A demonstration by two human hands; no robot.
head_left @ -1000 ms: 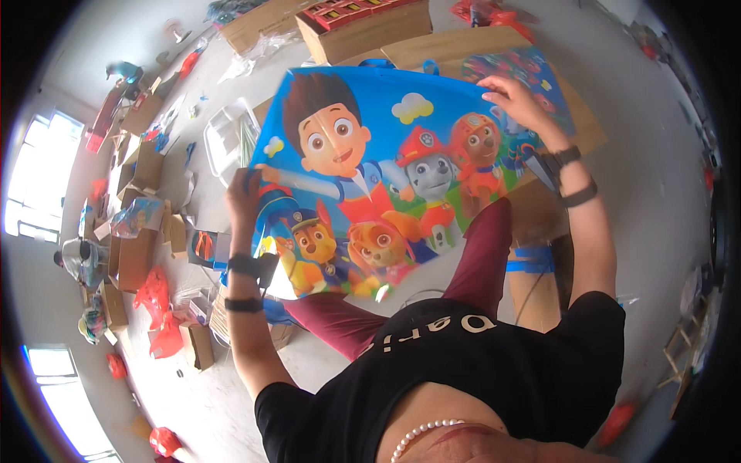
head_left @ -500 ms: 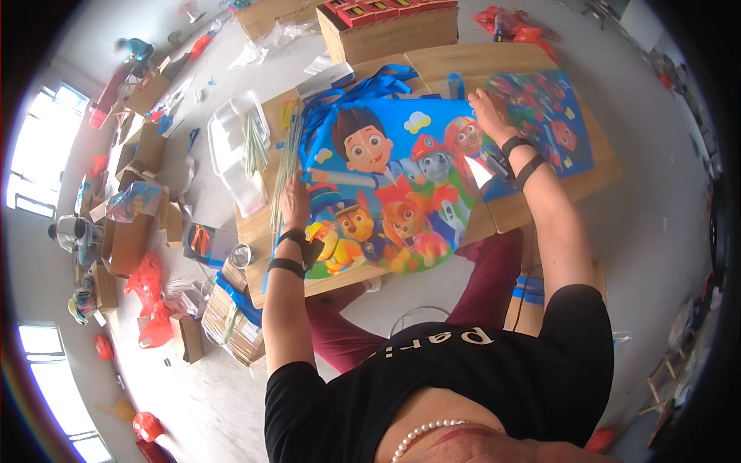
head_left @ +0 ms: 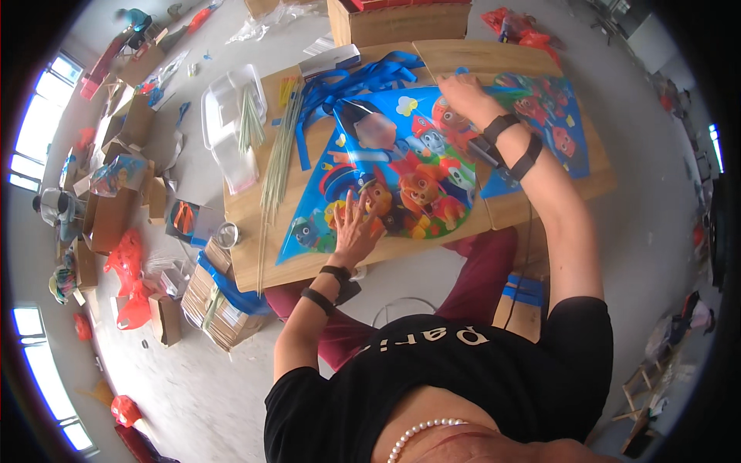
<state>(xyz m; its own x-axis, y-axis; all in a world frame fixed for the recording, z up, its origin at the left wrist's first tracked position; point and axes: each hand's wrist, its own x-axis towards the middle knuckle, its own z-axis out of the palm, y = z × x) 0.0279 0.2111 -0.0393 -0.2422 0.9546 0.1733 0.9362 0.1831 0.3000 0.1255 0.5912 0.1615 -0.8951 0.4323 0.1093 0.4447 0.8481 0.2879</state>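
Observation:
A blue kite printed with cartoon characters lies across the wooden table, its lower left corner a sharp point. Spread flat on its lower middle is my left hand, fingers apart. My right hand is closed at the kite's upper edge, fingertips partly hidden. A small blue loop sticks out just beyond it. Under my right forearm and to the right lies another printed blue sheet. Blue ribbons are heaped behind the kite, and thin pale rods lie along its left.
A clear plastic tub with more rods stands at the table's left side. A cardboard box with red packs is beyond the far edge. Cartons, red bags and flattened cardboard sit on the floor at left.
My left hand has left the kite's left edge and now lies spread on its lower middle. My right hand has moved left along the upper edge. The kite's left part has shifted and creased.

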